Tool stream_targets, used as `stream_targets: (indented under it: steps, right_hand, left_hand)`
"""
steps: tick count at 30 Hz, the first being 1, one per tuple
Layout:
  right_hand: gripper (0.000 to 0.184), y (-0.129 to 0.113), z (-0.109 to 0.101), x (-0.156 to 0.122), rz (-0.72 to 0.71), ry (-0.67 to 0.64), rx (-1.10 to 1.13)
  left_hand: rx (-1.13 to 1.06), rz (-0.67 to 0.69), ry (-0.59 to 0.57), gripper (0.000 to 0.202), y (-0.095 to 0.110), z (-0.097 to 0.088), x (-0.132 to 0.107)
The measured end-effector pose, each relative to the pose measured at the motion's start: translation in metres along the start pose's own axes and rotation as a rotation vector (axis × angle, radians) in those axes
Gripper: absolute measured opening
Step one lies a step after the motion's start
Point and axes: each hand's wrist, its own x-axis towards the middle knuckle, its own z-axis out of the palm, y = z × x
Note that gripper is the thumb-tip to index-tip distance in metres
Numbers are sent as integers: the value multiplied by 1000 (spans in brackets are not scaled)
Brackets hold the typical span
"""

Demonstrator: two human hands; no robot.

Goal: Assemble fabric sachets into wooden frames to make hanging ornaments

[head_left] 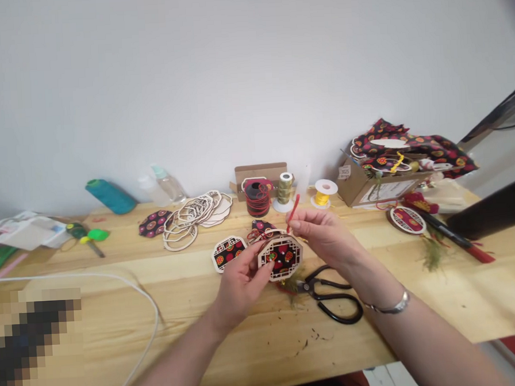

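Head view, centre frame — left hand [240, 280] grips an octagonal ornament [283, 259], right hand [328, 232] pinches red cord [293, 213] — scissors [323, 297] lie just below, right of centre.

Along the back edge of the desk [182, 335], a teal thread cone [110, 196] lies tilted near a clear bottle [171, 189]; farther right at that edge sits a heaped cardboard box [360, 189]. Toward the left end, a white cable [72, 276] curves in front of a green-handled tool [76, 230]
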Motion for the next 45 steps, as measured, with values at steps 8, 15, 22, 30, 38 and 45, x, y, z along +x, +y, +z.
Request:
stream_targets:
  steps: [8,15,22,30,38,45]
  right_hand:
    - [24,10,-6,-3,23,12,-38]
    - [28,8,-6,-3,-14,22,-114]
    - [22,8,-6,-4,-32,-15,-113]
    - [14,10,-11,-6,25,-87,-101]
    - [15,10,-16,-7,35,-142,-104]
    - [19,0,-15,-10,10,-219,-159]
  left_hand:
    - [62,2,-49,39,0,1,-5]
    - [88,15,-55,41,-3,0,-4]
    - [97,20,-32,40,-5,0,-4]
    - [113,35,-37,40,-5,-1,-4]
    - [135,103,-66,38,-5,0,-3]
    - [173,162,-61,38,-10,-3,-3]
